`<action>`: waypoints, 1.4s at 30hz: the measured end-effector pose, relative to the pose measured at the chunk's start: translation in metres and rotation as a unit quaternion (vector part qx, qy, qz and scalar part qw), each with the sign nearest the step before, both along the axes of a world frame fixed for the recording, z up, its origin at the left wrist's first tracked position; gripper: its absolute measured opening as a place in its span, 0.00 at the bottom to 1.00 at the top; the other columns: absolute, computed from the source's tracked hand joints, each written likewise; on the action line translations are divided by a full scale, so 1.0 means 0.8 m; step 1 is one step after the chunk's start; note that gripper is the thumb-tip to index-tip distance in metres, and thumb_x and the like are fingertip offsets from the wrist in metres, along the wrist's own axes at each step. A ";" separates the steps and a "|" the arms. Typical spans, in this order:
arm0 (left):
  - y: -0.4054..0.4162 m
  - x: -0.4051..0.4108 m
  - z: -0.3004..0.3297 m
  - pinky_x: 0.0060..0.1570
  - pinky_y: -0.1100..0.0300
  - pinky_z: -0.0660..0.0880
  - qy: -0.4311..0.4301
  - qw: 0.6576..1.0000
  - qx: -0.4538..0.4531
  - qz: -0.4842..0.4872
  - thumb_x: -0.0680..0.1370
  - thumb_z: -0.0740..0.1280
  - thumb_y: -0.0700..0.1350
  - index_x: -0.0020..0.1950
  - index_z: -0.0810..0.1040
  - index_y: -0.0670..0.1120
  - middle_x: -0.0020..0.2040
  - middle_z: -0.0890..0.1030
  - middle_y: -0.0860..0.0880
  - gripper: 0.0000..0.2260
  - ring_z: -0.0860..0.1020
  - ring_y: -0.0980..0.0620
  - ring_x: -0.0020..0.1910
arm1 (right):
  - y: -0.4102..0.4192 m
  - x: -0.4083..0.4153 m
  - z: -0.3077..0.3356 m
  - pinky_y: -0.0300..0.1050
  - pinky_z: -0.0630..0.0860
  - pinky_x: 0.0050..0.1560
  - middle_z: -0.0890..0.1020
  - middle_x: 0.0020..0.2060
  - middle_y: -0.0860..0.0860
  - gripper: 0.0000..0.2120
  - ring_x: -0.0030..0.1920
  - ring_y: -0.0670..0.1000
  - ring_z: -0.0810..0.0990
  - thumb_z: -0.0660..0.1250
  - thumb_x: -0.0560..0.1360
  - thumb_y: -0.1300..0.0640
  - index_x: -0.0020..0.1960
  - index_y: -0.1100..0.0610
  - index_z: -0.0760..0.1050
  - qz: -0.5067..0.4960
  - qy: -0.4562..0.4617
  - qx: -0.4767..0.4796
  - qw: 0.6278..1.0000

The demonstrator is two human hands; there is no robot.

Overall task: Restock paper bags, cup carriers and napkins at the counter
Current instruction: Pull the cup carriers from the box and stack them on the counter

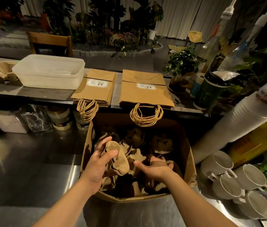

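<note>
Cup carrier is gripped by left hand inside cardboard box, long axis running away from the viewer, tilted. Right hand is curled on loose carriers beside it. Two paper bag stacks lie flat on the desk, handles overhanging the near edge.
</note>
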State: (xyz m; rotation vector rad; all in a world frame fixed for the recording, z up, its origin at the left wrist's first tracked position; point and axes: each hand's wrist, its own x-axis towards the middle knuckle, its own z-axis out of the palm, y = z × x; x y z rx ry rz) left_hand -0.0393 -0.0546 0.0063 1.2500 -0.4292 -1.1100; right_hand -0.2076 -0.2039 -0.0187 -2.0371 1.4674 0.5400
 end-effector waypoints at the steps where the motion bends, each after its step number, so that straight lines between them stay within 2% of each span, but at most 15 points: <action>1: 0.000 -0.001 0.001 0.44 0.62 0.77 -0.001 1.000 0.003 -0.004 0.61 0.76 0.58 0.66 0.78 0.63 0.60 0.83 0.52 0.32 0.79 0.52 0.60 | -0.003 0.001 -0.003 0.67 0.44 0.77 0.62 0.80 0.54 0.49 0.81 0.61 0.48 0.53 0.69 0.18 0.76 0.52 0.65 0.002 0.009 0.010 1.000; 4: 0.001 0.001 0.001 0.44 0.58 0.78 0.011 1.000 0.020 -0.016 0.62 0.75 0.59 0.63 0.80 0.63 0.62 0.81 0.50 0.28 0.77 0.48 0.63 | -0.014 0.001 -0.009 0.64 0.57 0.76 0.63 0.78 0.57 0.56 0.79 0.64 0.56 0.61 0.60 0.16 0.77 0.52 0.64 -0.027 0.002 0.044 0.999; 6: 0.002 0.005 -0.002 0.50 0.50 0.79 0.027 0.999 0.033 -0.012 0.66 0.73 0.56 0.62 0.81 0.62 0.63 0.81 0.48 0.24 0.77 0.45 0.64 | -0.020 -0.002 -0.005 0.59 0.65 0.74 0.63 0.78 0.57 0.63 0.77 0.63 0.61 0.68 0.54 0.18 0.78 0.53 0.61 -0.055 -0.032 0.072 0.995; 8: 0.004 0.010 -0.006 0.59 0.44 0.78 0.040 0.998 0.044 -0.013 0.67 0.73 0.55 0.62 0.82 0.62 0.64 0.81 0.47 0.22 0.77 0.43 0.66 | -0.026 -0.005 -0.009 0.54 0.67 0.72 0.62 0.78 0.57 0.65 0.77 0.62 0.62 0.74 0.55 0.22 0.80 0.54 0.55 -0.065 -0.060 0.093 0.992; 11: 0.007 0.015 -0.007 0.60 0.41 0.78 0.062 0.996 0.059 -0.022 0.68 0.76 0.54 0.63 0.82 0.61 0.65 0.81 0.45 0.23 0.78 0.40 0.65 | -0.030 -0.016 -0.027 0.57 0.71 0.71 0.68 0.76 0.53 0.74 0.75 0.60 0.67 0.76 0.42 0.21 0.80 0.43 0.48 -0.071 -0.104 0.068 0.990; 13: 0.007 0.016 -0.006 0.57 0.40 0.79 0.070 0.995 0.069 -0.024 0.70 0.75 0.54 0.65 0.80 0.61 0.65 0.81 0.45 0.23 0.79 0.38 0.63 | -0.027 -0.028 -0.031 0.55 0.75 0.68 0.75 0.70 0.49 0.67 0.70 0.55 0.73 0.80 0.48 0.26 0.78 0.44 0.54 -0.092 -0.181 0.065 0.977; 16: 0.007 0.016 -0.002 0.55 0.41 0.80 0.078 0.994 0.069 -0.023 0.71 0.69 0.56 0.65 0.80 0.63 0.64 0.81 0.45 0.21 0.80 0.38 0.62 | -0.016 -0.045 -0.020 0.47 0.78 0.61 0.79 0.60 0.45 0.40 0.63 0.49 0.78 0.80 0.65 0.37 0.70 0.47 0.67 -0.130 -0.277 0.046 0.951; 18: 0.005 0.015 -0.001 0.56 0.40 0.79 0.086 0.993 0.070 -0.030 0.71 0.68 0.57 0.62 0.81 0.64 0.64 0.81 0.45 0.19 0.80 0.38 0.62 | -0.014 -0.053 -0.015 0.48 0.78 0.62 0.79 0.62 0.45 0.40 0.64 0.50 0.77 0.77 0.68 0.35 0.72 0.49 0.67 -0.140 -0.309 0.006 0.941; 22: 0.002 0.018 -0.002 0.62 0.38 0.75 0.106 0.990 0.083 -0.051 0.77 0.65 0.56 0.63 0.82 0.62 0.64 0.82 0.44 0.16 0.80 0.37 0.63 | 0.000 -0.054 0.006 0.46 0.75 0.65 0.75 0.64 0.43 0.36 0.67 0.47 0.73 0.76 0.72 0.42 0.74 0.49 0.62 -0.140 -0.364 -0.047 0.920; 25: -0.001 0.023 -0.003 0.68 0.34 0.72 0.125 0.983 0.096 -0.090 0.76 0.66 0.54 0.64 0.83 0.55 0.64 0.82 0.40 0.18 0.80 0.35 0.63 | 0.013 -0.054 0.018 0.34 0.76 0.55 0.75 0.56 0.34 0.28 0.59 0.39 0.74 0.77 0.69 0.43 0.60 0.41 0.63 -0.095 -0.395 -0.059 0.912; 27: -0.001 0.023 -0.004 0.70 0.33 0.70 0.110 0.980 0.123 -0.113 0.75 0.67 0.57 0.65 0.83 0.53 0.64 0.82 0.39 0.20 0.79 0.34 0.64 | 0.018 -0.053 0.016 0.41 0.80 0.55 0.79 0.54 0.38 0.25 0.58 0.42 0.78 0.79 0.67 0.43 0.56 0.37 0.68 -0.063 -0.406 -0.082 0.908; 30: -0.003 0.021 -0.002 0.71 0.35 0.68 0.075 0.970 0.169 -0.158 0.74 0.66 0.65 0.62 0.84 0.51 0.62 0.83 0.39 0.25 0.79 0.35 0.65 | 0.023 -0.050 0.009 0.52 0.79 0.54 0.75 0.52 0.35 0.25 0.54 0.43 0.77 0.82 0.65 0.47 0.54 0.37 0.71 0.024 -0.425 -0.184 0.886; 33: -0.004 0.022 0.001 0.71 0.37 0.69 0.078 0.963 0.196 -0.165 0.70 0.67 0.71 0.56 0.87 0.52 0.60 0.84 0.39 0.27 0.80 0.35 0.64 | 0.034 -0.042 0.012 0.57 0.77 0.56 0.75 0.54 0.34 0.27 0.56 0.45 0.77 0.83 0.65 0.52 0.53 0.37 0.70 0.077 -0.456 -0.262 0.847; 37: -0.002 0.023 0.004 0.71 0.38 0.69 0.118 0.962 0.181 -0.168 0.67 0.73 0.72 0.60 0.86 0.49 0.63 0.82 0.38 0.33 0.78 0.34 0.66 | 0.047 -0.031 0.008 0.53 0.74 0.54 0.78 0.55 0.44 0.27 0.55 0.47 0.78 0.84 0.63 0.52 0.54 0.43 0.72 0.141 -0.463 -0.379 0.789; 42: 0.000 0.023 0.013 0.60 0.44 0.75 0.155 0.956 0.158 -0.193 0.71 0.69 0.65 0.55 0.88 0.45 0.62 0.83 0.37 0.27 0.83 0.37 0.57 | 0.048 -0.028 0.003 0.46 0.69 0.48 0.74 0.55 0.48 0.23 0.50 0.52 0.75 0.81 0.67 0.47 0.56 0.43 0.73 0.190 -0.412 -0.437 0.776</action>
